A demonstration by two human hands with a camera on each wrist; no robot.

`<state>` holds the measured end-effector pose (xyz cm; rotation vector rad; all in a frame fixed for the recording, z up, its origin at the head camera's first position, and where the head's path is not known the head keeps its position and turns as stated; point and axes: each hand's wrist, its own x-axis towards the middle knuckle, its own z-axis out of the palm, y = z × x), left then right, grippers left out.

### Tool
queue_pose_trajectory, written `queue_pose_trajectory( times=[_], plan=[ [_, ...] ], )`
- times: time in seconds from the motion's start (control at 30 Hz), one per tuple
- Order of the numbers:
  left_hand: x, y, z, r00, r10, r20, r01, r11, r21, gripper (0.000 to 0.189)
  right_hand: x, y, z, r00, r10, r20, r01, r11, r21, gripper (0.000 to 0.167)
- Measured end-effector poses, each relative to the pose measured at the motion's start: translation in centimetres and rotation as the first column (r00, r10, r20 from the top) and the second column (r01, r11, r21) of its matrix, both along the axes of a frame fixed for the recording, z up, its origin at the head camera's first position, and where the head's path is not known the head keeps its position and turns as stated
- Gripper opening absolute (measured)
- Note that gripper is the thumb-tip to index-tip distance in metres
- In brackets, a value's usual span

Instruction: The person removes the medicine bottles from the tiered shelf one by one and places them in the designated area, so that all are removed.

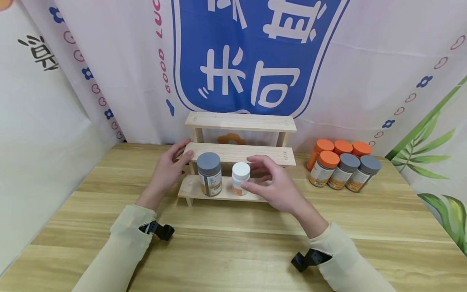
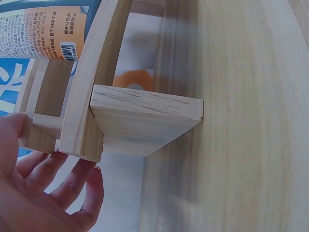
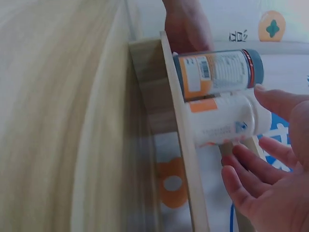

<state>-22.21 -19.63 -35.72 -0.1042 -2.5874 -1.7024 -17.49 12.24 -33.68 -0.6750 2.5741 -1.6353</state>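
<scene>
A three-tier wooden stand stands at the back of the table. On its lowest tier are a larger grey-lidded bottle and, just to the right, a small white bottle. My left hand holds the left end of the middle tier, thumb on top and fingers behind; its curled fingers also show in the left wrist view. My right hand is beside the white bottle, thumb in front and fingers spread. In the right wrist view, a gap shows between those fingers and the white bottle.
At the back right stands a cluster of bottles with orange lids and grey lids. A printed curtain hangs behind the stand. The wooden table extends in front of it.
</scene>
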Motion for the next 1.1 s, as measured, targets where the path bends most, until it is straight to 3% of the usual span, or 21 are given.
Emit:
queue_pose_trajectory(
  times=[0.6, 1.1],
  plan=[
    [0.1, -0.3, 0.1, 1.000, 0.012, -0.010, -0.013, 1.000, -0.024, 0.060, 0.1, -2.3, -1.4, 0.996, -0.065, 0.063, 0.066, 0.998, -0.003, 0.046],
    [0.1, -0.2, 0.2, 1.000, 0.004, -0.007, -0.004, 1.000, -0.018, 0.062, 0.4, -0.7, 0.5, 0.997, -0.075, -0.003, 0.075, 0.997, -0.018, 0.042]
  ],
)
